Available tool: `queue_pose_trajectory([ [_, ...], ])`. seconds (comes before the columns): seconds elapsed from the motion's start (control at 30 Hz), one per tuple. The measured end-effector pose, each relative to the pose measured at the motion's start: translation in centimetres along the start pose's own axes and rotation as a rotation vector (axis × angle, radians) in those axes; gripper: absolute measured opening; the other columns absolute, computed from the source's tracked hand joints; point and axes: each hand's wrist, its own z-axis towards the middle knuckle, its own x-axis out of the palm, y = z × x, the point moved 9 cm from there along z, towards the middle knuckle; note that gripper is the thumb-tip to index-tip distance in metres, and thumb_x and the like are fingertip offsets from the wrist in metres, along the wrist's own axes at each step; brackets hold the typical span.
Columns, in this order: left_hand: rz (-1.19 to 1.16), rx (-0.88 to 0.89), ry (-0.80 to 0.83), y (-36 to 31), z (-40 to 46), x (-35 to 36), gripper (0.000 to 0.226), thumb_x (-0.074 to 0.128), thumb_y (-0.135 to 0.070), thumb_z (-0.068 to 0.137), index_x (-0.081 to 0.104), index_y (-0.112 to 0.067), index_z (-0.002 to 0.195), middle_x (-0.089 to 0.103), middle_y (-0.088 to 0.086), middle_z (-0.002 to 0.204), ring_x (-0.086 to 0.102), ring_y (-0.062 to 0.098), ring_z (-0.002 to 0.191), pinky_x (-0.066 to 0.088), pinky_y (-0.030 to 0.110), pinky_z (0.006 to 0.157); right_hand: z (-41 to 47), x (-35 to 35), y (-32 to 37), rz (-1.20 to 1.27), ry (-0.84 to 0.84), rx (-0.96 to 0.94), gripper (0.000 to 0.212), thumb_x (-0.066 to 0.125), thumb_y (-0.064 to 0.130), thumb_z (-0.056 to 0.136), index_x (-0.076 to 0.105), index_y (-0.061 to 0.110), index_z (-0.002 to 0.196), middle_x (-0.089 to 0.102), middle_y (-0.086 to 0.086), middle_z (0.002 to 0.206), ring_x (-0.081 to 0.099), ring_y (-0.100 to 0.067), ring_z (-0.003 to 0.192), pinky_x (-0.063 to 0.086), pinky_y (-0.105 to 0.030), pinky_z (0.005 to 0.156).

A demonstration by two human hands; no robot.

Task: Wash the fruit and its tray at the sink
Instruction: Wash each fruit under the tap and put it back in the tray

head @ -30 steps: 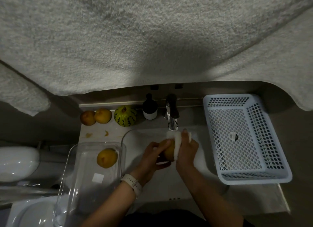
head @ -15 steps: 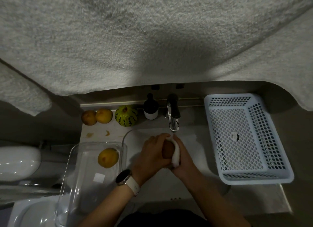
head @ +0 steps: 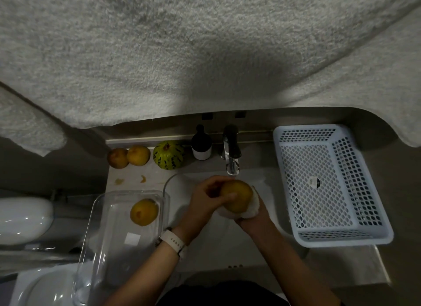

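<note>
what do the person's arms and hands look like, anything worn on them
Both forearms are bare, with no sleeves showing. The left hand has a watch on its wrist, with a pale, whitish strap that has small holes. The right hand shows no watch, ring or glove.

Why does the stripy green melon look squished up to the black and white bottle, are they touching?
Apart. The head view shows a strip of bare counter between the striped melon and the bottle; they just stand side by side behind the sink.

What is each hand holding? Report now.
Left hand: holds the yellow fruit.
Right hand: cups a white cloth under it.
</note>
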Motion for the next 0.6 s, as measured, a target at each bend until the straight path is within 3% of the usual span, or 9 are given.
queue_pose_trajectory([
  [0.1,-0.42,-0.268,0.027,2.5,-0.4,1.3,0.04,0.074,-0.034,0.079,0.07,-0.017,0.115,0.067,0.011,0.122,0.064,0.026,0.113,0.055,0.035,0.088,-0.5,0.8,-0.5,0.054,0.106,0.023,0.036,0.034,0.038,0.102,0.058,0.01,0.101,0.071,-0.019,0.089,0.063,-0.035,0.084,0.054,-0.049,0.066],
  [0.17,-0.525,-0.329,0.076,3.6,-0.5,2.2,0.048,0.073,-0.039,0.079,0.068,-0.013,0.119,0.063,0.016,0.129,0.06,0.03,0.12,0.053,0.037,0.093,-1.1,2.3,-1.3,0.126,0.163,0.102,0.053,0.042,0.052,0.094,0.067,0.006,0.1,0.072,-0.022,0.092,0.06,-0.037,0.094,0.054,-0.052,0.079],
  [0.23,-0.554,-0.351,0.069,4.3,-0.6,2.3,0.056,0.075,-0.042,0.078,0.065,-0.011,0.123,0.061,0.016,0.132,0.057,0.03,0.124,0.052,0.036,0.095,-1.4,3.2,-1.6,0.159,0.199,0.118,0.053,0.047,0.05,0.091,0.07,0.003,0.098,0.069,-0.02,0.099,0.063,-0.034,0.094,0.052,-0.046,0.09],
  [0.3,-0.57,-0.356,0.067,4.9,-0.6,2.4,0.065,0.076,-0.046,0.077,0.062,-0.008,0.127,0.06,0.016,0.133,0.056,0.03,0.125,0.051,0.035,0.097,-1.2,3.4,-1.8,0.199,0.184,0.111,0.047,0.044,0.039,0.094,0.07,0.0,0.09,0.068,-0.021,0.091,0.065,-0.034,0.085,0.057,-0.043,0.078],
  [0.4,-0.531,-0.334,0.052,5.2,-0.7,2.2,0.055,0.077,-0.046,0.076,0.07,-0.009,0.118,0.064,0.017,0.127,0.06,0.029,0.12,0.052,0.031,0.092,-0.6,3.2,-2.0,0.258,0.12,0.119,0.041,0.038,0.032,0.099,0.062,-0.001,0.097,0.069,-0.022,0.084,0.058,-0.037,0.087,0.058,-0.048,0.054],
  [0.5,-0.548,-0.332,0.057,5.7,-0.7,2.0,0.057,0.075,-0.044,0.079,0.067,-0.006,0.121,0.062,0.02,0.128,0.058,0.032,0.121,0.051,0.037,0.097,0.4,2.1,-2.8,0.19,0.039,0.174,0.037,0.041,0.036,0.097,0.058,0.003,0.101,0.064,-0.019,0.093,0.055,-0.036,0.088,0.054,-0.047,0.069],
  [0.6,-0.537,-0.337,0.039,6.1,-0.6,1.8,0.058,0.07,-0.042,0.085,0.062,-0.001,0.126,0.061,0.022,0.129,0.058,0.034,0.121,0.048,0.043,0.102,0.7,1.5,-2.5,0.134,-0.028,0.168,0.043,0.043,0.045,0.096,0.053,0.012,0.121,0.055,-0.018,0.11,0.053,-0.035,0.093,0.045,-0.047,0.077],
])
